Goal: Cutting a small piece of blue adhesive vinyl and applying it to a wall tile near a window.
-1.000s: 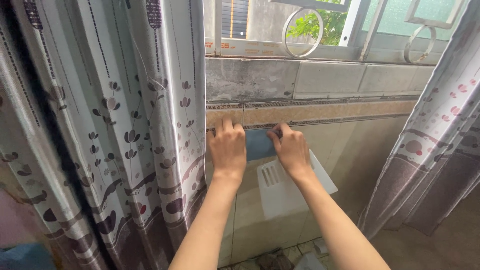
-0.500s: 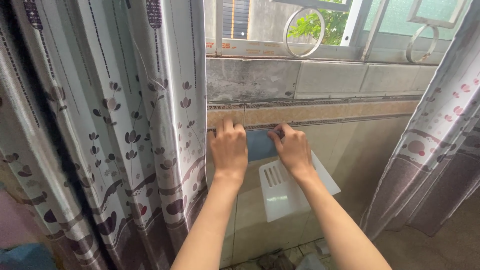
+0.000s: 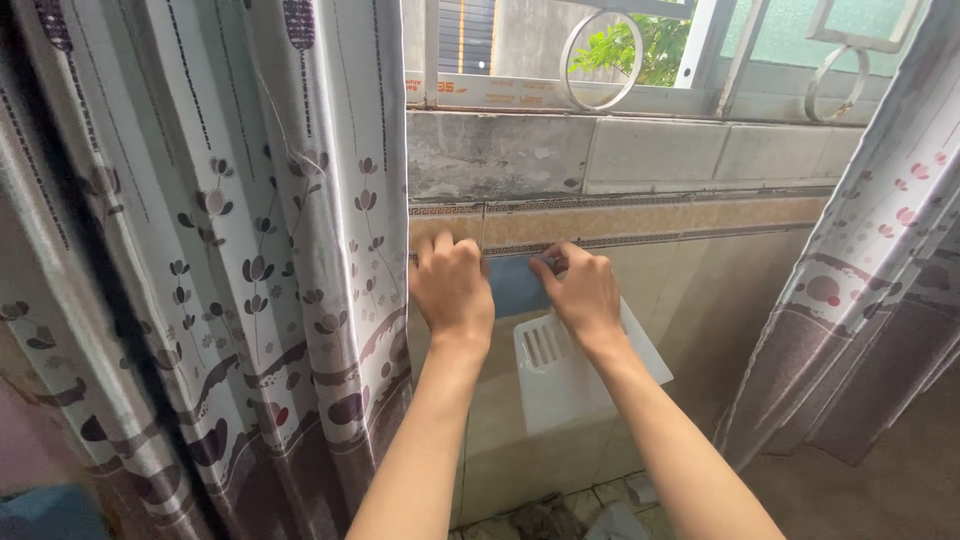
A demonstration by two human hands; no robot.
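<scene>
— Tiled wall (image 3: 700, 290) under a barred window (image 3: 640, 60), is that what we're facing?

— Yes, beige tiles with a patterned border strip (image 3: 650, 222) running just below a grey concrete sill (image 3: 500, 155). Flower-printed curtains hang at both sides: a big one (image 3: 200, 260) on the left (it fills nearly half the view) and another (image 3: 860, 290) on the right.

— And the white piece?

— A white plastic shelf (image 3: 575, 375) with slotted vents juts out from the wall, below the border strip. Above it sits a blue backing pad (image 3: 517, 285), flat against the tile.

— What are the hands doing?

— Left hand (image 3: 452, 288) lies flat on the wall, fingers together, pressing at the pad's left edge. Right hand (image 3: 585, 295) has its fingers curled, tips pushing on the pad's right edge just above the shelf. Neither hand grips anything.
</scene>
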